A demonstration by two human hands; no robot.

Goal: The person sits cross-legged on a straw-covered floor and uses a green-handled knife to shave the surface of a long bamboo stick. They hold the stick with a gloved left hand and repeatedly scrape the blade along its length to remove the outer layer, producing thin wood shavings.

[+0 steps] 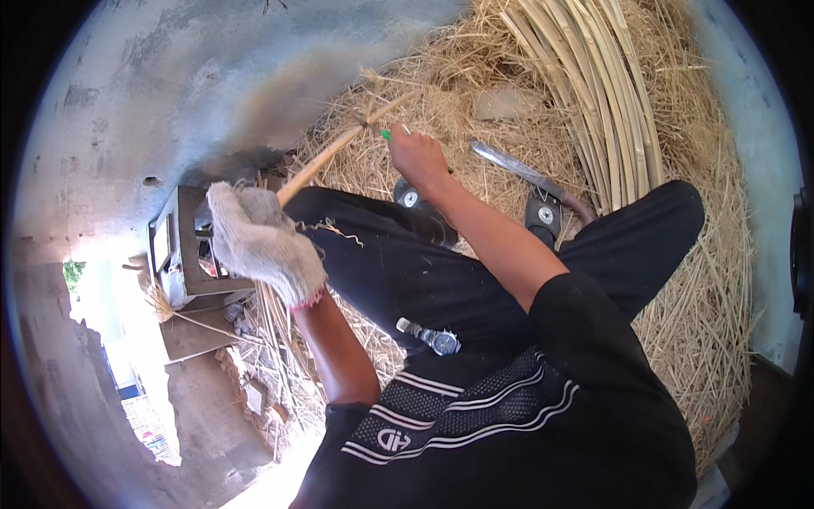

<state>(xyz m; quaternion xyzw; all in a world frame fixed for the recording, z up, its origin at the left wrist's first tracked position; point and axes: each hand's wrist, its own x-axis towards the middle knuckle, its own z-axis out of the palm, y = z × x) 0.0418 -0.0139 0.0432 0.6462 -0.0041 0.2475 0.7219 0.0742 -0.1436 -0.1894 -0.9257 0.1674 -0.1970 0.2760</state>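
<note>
Cane, one long pale strip (326, 157) of it, runs slantwise from the gloved left hand up toward the bare right hand, over the person's dark trousers and the straw behind. Furthest left, against the grey concrete wall (170, 76), stands a small boxy stand (182, 254) with odds and ends on it, partly hidden by the glove. The left hand (259, 246), in a worn white knitted glove, is closed in a fist round the lower end of the strip, fingers curled tight so that the cane comes out of the top of the fist. Below it, more thin strips (275, 331) trail down beside the left leg. On the lap, just right of the left forearm, lies a wristwatch (432, 339) with a metal band, resting on the trousers and touched by neither hand. The right hand (415, 157) is reached out well forward, fingers bunched shut round something small with a green tip (386, 134) that pokes out on its left side; what that tool is I cannot tell, but the green end sits right at the upper end of the strip, where frayed fibres spread out. Right of that hand a curved metal blade (509, 165) lies on the loose straw (704, 280), near the feet. Further right again, a thick bundle of pale canes (593, 85) lies across the straw heap, well apart from both hands.
</note>
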